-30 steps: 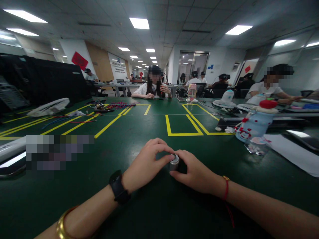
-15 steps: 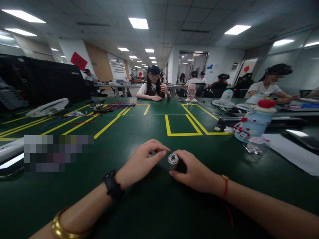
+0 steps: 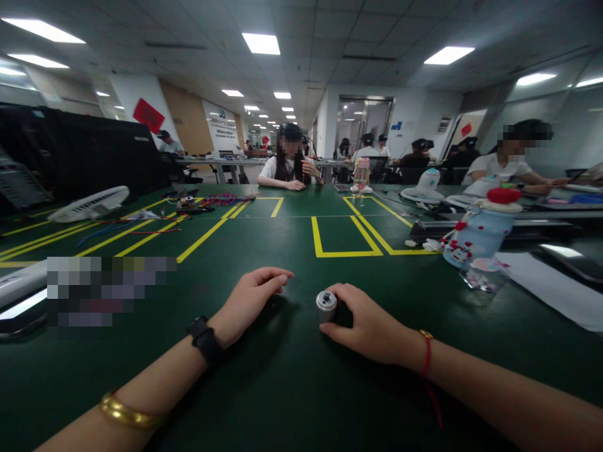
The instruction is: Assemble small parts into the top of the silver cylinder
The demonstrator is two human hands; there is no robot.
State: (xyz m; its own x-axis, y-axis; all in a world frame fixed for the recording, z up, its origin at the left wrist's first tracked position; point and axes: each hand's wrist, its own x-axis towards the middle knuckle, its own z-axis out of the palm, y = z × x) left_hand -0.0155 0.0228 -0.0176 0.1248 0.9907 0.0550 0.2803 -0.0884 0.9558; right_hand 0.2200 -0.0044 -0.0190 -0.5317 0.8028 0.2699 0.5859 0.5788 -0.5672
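A small electric motor (image 3: 326, 306), a silver cylinder with a short dark shaft in its top face, stands upright on the green tabletop (image 3: 301, 389). My right hand (image 3: 365, 321) grips it from the right, thumb at the near side and fingers curled around the far side. To its left, a hand's width away, my left hand (image 3: 249, 301) hovers low over the table. Its index finger and thumb stretch forward loosely, and I see nothing held there; the other fingers are partly hidden beneath.
A blue bottle (image 3: 485, 232) with a red lid stands at right, beside a white paper sheet (image 3: 556, 289). Yellow tape lines (image 3: 348, 254) mark the table. Wires (image 3: 226, 199) and a white fan (image 3: 89, 204) lie at left. A person (image 3: 287, 166) sits opposite.
My left hand has pulled back to the left, away from the motor. My right hand and the motor stay where they were.
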